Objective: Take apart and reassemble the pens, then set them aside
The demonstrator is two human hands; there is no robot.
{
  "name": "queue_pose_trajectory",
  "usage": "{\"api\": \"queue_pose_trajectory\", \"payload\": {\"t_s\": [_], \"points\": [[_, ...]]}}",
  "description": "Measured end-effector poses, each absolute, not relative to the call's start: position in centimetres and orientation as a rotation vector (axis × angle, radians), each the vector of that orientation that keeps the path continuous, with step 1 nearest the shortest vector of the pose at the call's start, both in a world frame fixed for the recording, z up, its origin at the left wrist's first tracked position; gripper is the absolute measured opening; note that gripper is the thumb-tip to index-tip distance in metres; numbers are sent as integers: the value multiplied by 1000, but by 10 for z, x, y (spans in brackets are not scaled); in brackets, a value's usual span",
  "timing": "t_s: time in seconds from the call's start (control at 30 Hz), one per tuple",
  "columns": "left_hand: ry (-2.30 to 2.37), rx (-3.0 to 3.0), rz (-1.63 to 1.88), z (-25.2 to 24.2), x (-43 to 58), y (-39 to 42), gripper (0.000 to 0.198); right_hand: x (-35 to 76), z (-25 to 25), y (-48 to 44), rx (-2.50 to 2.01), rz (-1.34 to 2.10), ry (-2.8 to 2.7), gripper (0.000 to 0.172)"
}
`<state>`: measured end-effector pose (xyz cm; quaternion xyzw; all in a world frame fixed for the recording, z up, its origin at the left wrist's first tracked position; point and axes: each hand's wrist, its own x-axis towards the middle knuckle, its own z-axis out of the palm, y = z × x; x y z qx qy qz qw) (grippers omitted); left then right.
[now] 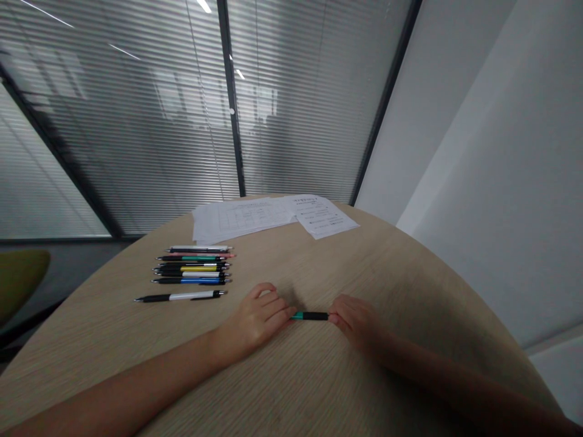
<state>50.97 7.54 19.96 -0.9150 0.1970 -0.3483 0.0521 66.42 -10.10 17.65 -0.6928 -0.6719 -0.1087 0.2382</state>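
A green pen with a black grip [315, 316] lies level between my two hands, low over the table. My left hand [262, 317] is closed on its green end, hiding that part of the barrel. At the other end, the fingertips of my right hand [355, 318] pinch the pen at the tip of its black grip; what they cover cannot be seen. To the left of my left hand rests a single white pen with a black grip [194, 296]. Beyond it several pens lie side by side, among them a blue one [200, 280] and a yellow one [200, 267].
The round wooden table [291, 388] carries printed paper sheets [246, 218] at its far edge. Behind it stands a glass partition with blinds [300, 121]. A white wall [501, 182] is on the right, and a green chair [22, 282] on the left.
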Motion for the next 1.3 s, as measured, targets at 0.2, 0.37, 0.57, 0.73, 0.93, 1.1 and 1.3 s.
{"api": "queue_pose_trajectory", "payload": {"t_s": [0.2,0.37,0.57,0.73,0.93,1.1,1.3], "points": [[630,-2658,-1067,209,503,70,22,658,180,-103,-1985,273,-1571,41],[640,-2542,-1076,216,498,66,25,658,179,-102,-1852,745,-1328,49],[669,-2557,-1138,218,497,66,26,656,186,-103,-1725,990,-1217,53],[677,-2620,-1140,215,498,64,24,651,206,-95,-1696,895,-1392,48],[701,-2626,-1168,211,496,59,24,632,223,-78,-1732,949,-1541,18],[582,-2682,-1234,205,499,62,16,635,213,-77,-1710,1040,-1481,11],[282,-2863,-1213,202,505,74,31,663,210,-106,-1413,1225,-1058,25]]}}
